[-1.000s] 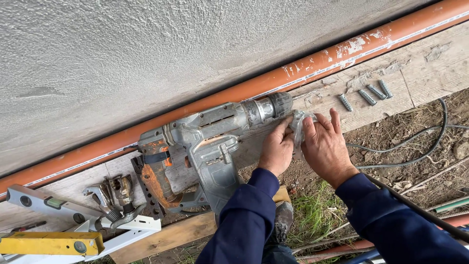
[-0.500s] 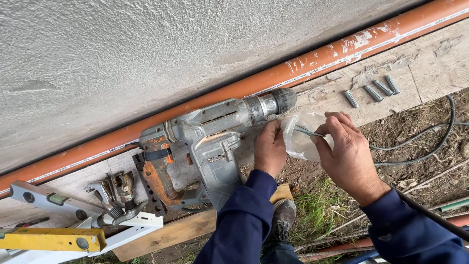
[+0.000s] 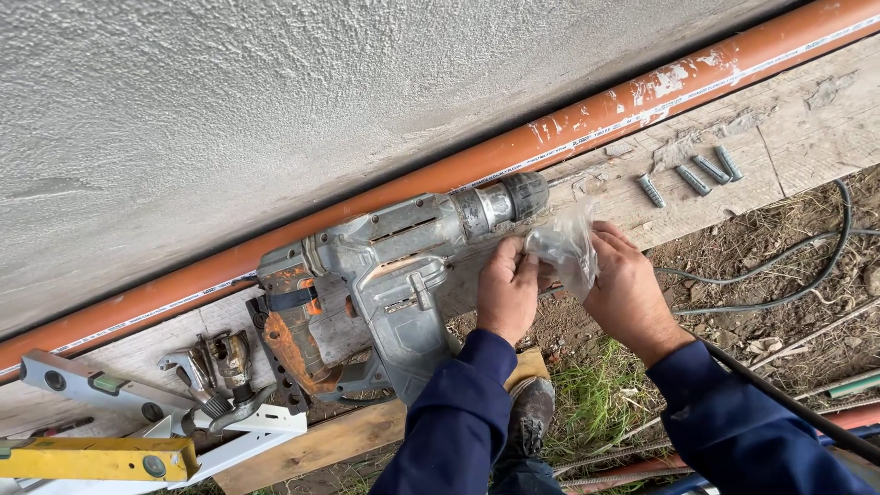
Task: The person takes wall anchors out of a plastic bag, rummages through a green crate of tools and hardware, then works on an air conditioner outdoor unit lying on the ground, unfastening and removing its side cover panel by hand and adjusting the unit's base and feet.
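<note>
Rough plank along a grey wall, soil and grass below. Nearest, left hand and right hand, both pinched shut on a clear bag, seemingly being opened; steady fingertip work needed to get inside. Beside them, drill flat on the plank. Farther off, plugs, then orange pipe.

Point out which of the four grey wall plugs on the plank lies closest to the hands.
The leftmost grey plug: it lies nearest the right hand holding the clear plastic bag; the other three plugs lie farther right along the plank.
</note>
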